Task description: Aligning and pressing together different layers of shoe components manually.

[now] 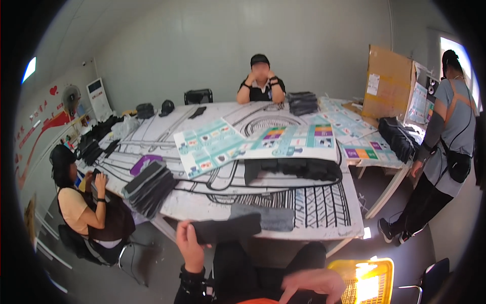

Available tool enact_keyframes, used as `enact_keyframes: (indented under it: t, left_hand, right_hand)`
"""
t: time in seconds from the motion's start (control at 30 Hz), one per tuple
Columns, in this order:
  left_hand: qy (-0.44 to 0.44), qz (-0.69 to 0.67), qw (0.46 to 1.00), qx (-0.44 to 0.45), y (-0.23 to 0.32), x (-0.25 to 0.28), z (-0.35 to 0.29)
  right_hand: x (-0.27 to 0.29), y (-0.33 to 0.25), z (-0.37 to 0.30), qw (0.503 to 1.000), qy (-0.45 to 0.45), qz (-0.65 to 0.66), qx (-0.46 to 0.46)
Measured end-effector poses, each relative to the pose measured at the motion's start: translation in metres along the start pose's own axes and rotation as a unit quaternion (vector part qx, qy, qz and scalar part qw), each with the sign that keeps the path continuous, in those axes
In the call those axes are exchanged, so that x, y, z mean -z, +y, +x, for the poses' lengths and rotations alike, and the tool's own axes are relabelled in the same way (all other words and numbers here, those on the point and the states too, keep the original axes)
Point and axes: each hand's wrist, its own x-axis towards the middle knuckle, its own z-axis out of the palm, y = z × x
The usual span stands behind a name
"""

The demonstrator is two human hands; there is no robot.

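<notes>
My left hand (190,245) is closed on the left end of a flat black cloth piece (228,228), with the thumb on top. The cloth stretches to the right along the table's near edge, above my lap. Beneath and beyond its right end, a grey cloth piece (277,219) lies flat on the table. My right hand (315,282) is low over my lap, beside a yellow basket (387,278). Its fingers bend downward and apart, with nothing visible in them. Just below it, an orange thing (258,301) shows only in part at the lower edge.
The white table (187,205) bears black line drawings. Printed sheets (212,144) lie over a row of black cloth (298,169). Dark cloth stacks (148,187) stand left, beside a purple item (146,163). People sit left (83,202) and opposite (260,86); another stands right (450,126).
</notes>
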Motion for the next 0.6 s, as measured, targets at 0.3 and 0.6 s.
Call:
enact_keyframes:
  t: [0.3,0.6]
  left_hand:
    - [-0.095,-0.002,0.993,0.062,0.003,-0.022,-0.035]
    - [-0.107,-0.069,0.991,0.045,-0.002,-0.024,-0.03]
  right_hand:
    - [0.014,0.027,0.02,0.746,0.37,-0.553,0.016]
    - [0.01,0.014,0.018,0.668,0.32,-0.667,0.084]
